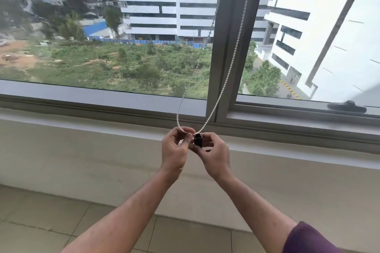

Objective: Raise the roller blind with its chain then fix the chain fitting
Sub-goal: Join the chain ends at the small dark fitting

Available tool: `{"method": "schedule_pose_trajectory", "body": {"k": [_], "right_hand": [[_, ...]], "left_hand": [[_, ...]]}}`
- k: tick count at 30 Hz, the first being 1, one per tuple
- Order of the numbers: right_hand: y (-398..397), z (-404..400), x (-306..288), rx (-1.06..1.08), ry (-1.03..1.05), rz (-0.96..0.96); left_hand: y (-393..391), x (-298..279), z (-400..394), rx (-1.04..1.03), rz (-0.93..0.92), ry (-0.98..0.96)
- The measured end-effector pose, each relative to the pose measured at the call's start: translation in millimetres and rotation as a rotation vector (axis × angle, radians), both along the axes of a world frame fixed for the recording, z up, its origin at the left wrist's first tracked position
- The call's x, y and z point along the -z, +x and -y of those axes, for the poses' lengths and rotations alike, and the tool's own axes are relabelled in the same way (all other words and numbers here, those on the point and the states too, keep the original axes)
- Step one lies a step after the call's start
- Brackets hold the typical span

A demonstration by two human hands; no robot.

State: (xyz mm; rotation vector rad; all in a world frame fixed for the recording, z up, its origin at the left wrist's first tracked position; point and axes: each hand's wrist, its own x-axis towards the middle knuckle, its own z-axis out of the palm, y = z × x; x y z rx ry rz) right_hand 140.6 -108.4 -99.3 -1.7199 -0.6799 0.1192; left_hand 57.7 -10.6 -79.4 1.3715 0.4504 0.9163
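Observation:
A white bead chain (227, 72) hangs down from above the top of the view along the grey window mullion (224, 51) and loops at its bottom end. My left hand (174, 150) pinches the bottom of the loop between thumb and fingers. My right hand (216, 154) grips a small black cylindrical chain fitting (198, 139), held upright right under the chain's lowest beads. Both hands meet in front of the sill. The blind itself is out of view above.
A wide grey window frame (102, 98) and a pale ledge (82, 129) run across below the glass. A black window handle (347, 107) sits on the right frame. Beige floor tiles (41, 222) lie below the wall.

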Motion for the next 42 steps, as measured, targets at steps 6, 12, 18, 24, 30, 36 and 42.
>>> {"method": "schedule_pose_trajectory", "body": {"k": [6,12,18,24,30,36,42], "right_hand": [[5.7,-4.3,-0.3,-0.046,-0.008,-0.018],[6.2,-6.4,-1.3,-0.051,-0.015,-0.021],[3.6,-4.1,-0.9,-0.057,-0.003,-0.038],[4.6,-6.0,-2.9,-0.043,-0.009,-0.048],[5.8,-6.7,-3.9,-0.033,-0.001,-0.057],[6.9,-6.9,-1.1,-0.029,-0.055,-0.032],[8.5,-9.5,-5.8,-0.053,-0.071,-0.05]], "left_hand": [[0.0,-6.3,2.1,-0.023,0.03,-0.098],[-0.7,-3.8,0.5,-0.048,-0.044,-0.015],[-4.6,2.2,-2.2,0.069,-0.063,-0.008],[-2.2,0.3,-6.7,0.078,-0.058,0.104],[3.2,2.5,-9.6,0.104,0.023,0.002],[7.3,4.3,-15.7,0.136,0.082,-0.095],[8.0,8.1,-21.2,0.137,0.02,-0.022]]}}
